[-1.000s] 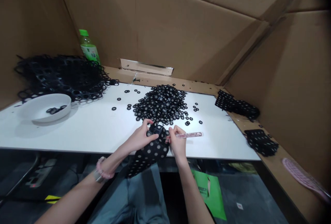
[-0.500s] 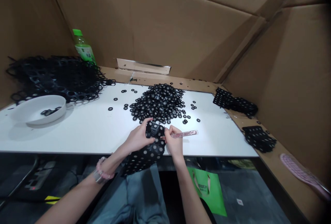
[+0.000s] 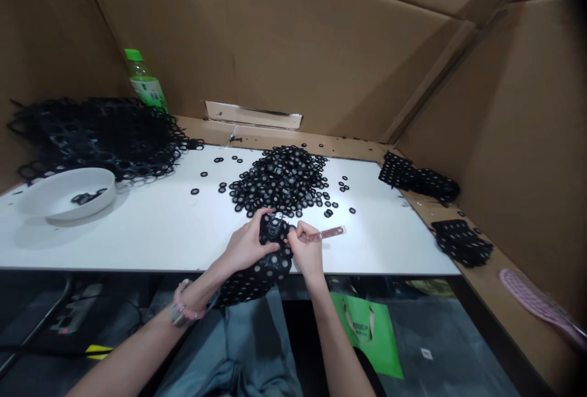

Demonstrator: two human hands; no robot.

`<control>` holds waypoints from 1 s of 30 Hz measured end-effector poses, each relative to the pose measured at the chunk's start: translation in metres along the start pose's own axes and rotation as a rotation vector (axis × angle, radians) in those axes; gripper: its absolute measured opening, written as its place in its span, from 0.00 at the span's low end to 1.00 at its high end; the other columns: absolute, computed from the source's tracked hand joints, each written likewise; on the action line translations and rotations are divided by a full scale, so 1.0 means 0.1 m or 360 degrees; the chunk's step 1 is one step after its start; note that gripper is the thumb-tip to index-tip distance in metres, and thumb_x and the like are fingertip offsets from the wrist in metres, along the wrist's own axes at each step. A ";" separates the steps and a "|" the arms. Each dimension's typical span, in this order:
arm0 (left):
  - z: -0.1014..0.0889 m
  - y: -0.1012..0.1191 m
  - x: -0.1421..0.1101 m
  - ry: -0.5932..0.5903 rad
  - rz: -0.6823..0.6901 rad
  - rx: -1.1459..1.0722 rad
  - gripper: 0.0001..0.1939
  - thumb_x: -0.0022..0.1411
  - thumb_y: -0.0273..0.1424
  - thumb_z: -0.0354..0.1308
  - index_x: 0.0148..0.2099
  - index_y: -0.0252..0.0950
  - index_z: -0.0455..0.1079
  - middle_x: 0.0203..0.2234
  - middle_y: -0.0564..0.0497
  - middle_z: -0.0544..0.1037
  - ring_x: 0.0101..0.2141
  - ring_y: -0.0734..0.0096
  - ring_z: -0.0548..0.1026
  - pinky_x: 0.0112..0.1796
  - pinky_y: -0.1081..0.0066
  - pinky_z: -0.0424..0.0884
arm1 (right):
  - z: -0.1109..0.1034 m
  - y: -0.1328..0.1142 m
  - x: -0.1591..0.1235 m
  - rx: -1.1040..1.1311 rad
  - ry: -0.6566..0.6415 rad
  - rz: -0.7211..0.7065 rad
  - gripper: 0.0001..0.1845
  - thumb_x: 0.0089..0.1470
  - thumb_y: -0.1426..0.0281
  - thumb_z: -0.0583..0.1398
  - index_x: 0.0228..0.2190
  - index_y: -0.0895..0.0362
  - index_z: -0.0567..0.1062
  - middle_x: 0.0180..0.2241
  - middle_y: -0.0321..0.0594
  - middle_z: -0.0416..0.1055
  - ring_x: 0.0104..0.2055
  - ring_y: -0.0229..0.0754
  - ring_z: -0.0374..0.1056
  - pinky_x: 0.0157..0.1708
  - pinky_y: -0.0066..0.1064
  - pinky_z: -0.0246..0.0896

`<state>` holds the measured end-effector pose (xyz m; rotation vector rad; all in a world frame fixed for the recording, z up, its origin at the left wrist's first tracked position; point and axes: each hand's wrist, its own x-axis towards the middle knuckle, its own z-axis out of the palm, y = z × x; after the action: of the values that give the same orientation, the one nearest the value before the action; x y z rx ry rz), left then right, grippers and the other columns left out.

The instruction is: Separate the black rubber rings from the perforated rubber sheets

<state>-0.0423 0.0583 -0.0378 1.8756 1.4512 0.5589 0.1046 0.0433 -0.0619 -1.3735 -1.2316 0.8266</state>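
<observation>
Cardboard wall: brown panel (image 3: 321, 42) fills the upper half of the frame, behind the work surface.
White table: surface (image 3: 156, 232) runs across the middle of the frame and carries most of the stock.
Black lattice heap: tangled web of round openings (image 3: 101, 131), left of frame; reads as spent sheet, judging by its vacant holes.
Ring pile: small black rings (image 3: 284, 180) mounded at centre frame; a large share of pieces is, on appearance, already separated.
Sheet in hand: dotted black sheet (image 3: 257, 281), lower centre, in front of the ring pile, its lower part hanging past the table's front edge; much of its visible face bears pale dots, so considerable work is judged outstanding on it.
Dotted bundles: upper one (image 3: 419, 178) and lower one (image 3: 461, 243), right of frame, unattended; whether finished or waiting cannot be determined.
White bowl: left of frame, wall visible (image 3: 46, 195), a few dark pieces inside.
Left hand: (image 3: 245, 244) thumb and fingers clamp the sheet's upper part.
Right hand: (image 3: 308, 253) narrow pinch on a pen-like tool, near end at the sheet; exact tip contact hidden by the fingers.
Pen-like tool: slim, pinkish (image 3: 333, 232), pointing rightward.
Stray ring: single piece (image 3: 352, 210), right of the pile.
</observation>
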 end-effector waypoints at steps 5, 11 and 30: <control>0.02 -0.03 -0.01 0.0043 0.0026 -0.0118 0.33 0.48 0.34 0.60 0.56 0.41 0.52 0.45 0.48 0.70 0.44 0.56 0.70 0.46 0.61 0.63 | 0.01 -0.01 -0.01 -0.0075 -0.0006 -0.0051 0.17 0.46 0.73 0.53 0.14 0.53 0.51 0.12 0.25 0.48 0.16 0.33 0.52 0.20 0.26 0.47; 0.09 -0.16 0.04 0.0063 0.0101 -0.0468 0.28 0.47 0.32 0.61 0.50 0.41 0.56 0.40 0.51 0.70 0.41 0.62 0.70 0.43 0.66 0.65 | 0.06 -0.03 -0.04 -0.0199 -0.0024 -0.0157 0.17 0.45 0.74 0.53 0.13 0.54 0.51 0.13 0.26 0.45 0.17 0.33 0.44 0.20 0.28 0.39; -0.09 0.01 -0.23 0.0268 -0.0081 -0.1166 0.29 0.48 0.34 0.62 0.51 0.41 0.55 0.36 0.53 0.72 0.37 0.66 0.72 0.41 0.67 0.67 | -0.40 -0.06 -0.35 0.0764 0.0204 0.0346 0.30 0.54 0.46 0.40 0.30 0.56 0.69 0.05 0.23 0.52 0.07 0.31 0.44 0.18 0.30 0.60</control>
<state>-0.0541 0.0384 -0.0293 1.2288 1.1631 1.0728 0.1331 -0.0016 -0.0534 -1.1526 -0.7282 1.0859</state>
